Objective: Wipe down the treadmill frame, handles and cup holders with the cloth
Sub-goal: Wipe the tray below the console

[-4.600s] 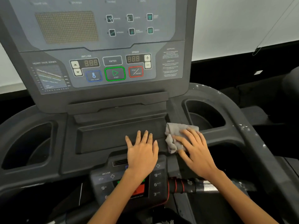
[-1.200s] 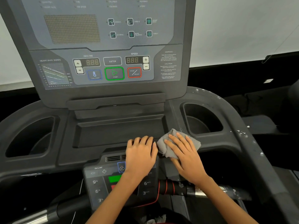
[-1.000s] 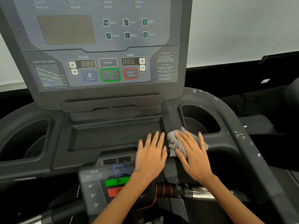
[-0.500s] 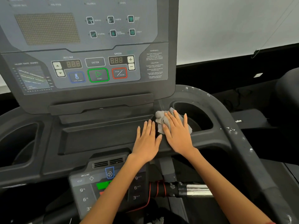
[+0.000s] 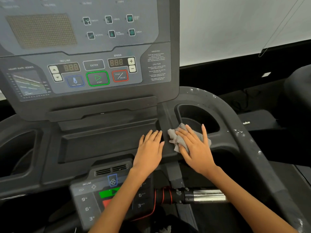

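A crumpled grey cloth [image 5: 178, 137] lies on the dark treadmill frame [image 5: 223, 145], on the ledge just in front of the right cup holder [image 5: 196, 118]. My right hand [image 5: 195, 148] presses flat on the cloth, fingers spread and pointing up-left. My left hand [image 5: 149, 152] rests flat and empty on the edge of the centre tray [image 5: 104, 142], fingers together, right beside the cloth. The left cup holder [image 5: 18, 153] sits at the far left.
The console panel [image 5: 94, 68] with start and stop buttons rises behind the tray. A lower keypad [image 5: 101, 199] and a chrome handle bar [image 5: 207, 195] lie under my forearms. White specks dot the right frame arm [image 5: 249, 142]. A dark floor lies to the right.
My right hand slid the cloth back toward me and a little right, off the cup holder's inner rim onto the front ledge. The left hand stayed flat on the tray edge.
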The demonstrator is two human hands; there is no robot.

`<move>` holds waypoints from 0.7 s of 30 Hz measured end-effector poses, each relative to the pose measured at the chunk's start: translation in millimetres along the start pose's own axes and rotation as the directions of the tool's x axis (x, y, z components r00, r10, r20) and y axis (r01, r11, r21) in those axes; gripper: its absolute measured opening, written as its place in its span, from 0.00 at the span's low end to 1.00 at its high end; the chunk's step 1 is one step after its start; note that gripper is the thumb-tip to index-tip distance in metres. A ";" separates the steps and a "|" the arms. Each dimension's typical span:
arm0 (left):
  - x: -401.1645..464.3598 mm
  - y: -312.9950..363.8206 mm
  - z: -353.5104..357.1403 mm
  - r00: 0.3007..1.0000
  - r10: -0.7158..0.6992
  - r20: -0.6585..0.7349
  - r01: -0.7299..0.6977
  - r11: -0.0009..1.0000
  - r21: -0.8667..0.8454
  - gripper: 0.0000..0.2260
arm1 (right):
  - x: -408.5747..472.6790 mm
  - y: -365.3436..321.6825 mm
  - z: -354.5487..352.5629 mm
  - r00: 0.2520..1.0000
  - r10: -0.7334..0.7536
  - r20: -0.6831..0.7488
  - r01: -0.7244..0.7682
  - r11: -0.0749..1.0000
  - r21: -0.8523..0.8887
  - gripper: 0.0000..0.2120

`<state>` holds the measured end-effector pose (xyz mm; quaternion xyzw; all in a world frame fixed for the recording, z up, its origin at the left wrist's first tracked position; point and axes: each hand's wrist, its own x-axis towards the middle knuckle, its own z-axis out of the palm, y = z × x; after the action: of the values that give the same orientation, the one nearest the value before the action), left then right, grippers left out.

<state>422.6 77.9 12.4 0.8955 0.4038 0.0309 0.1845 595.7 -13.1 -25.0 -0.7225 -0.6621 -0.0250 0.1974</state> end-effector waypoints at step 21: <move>1.8 -3.6 5.7 0.998 -0.016 -0.057 0.013 0.998 -0.056 0.22 | 52.5 -29.9 27.9 0.987 0.146 0.071 -0.152 0.985 0.087 0.31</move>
<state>422.4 79.6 5.7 0.8859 0.4143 0.0665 0.1978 566.9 46.9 -27.5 -0.7606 -0.6127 0.0433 0.2103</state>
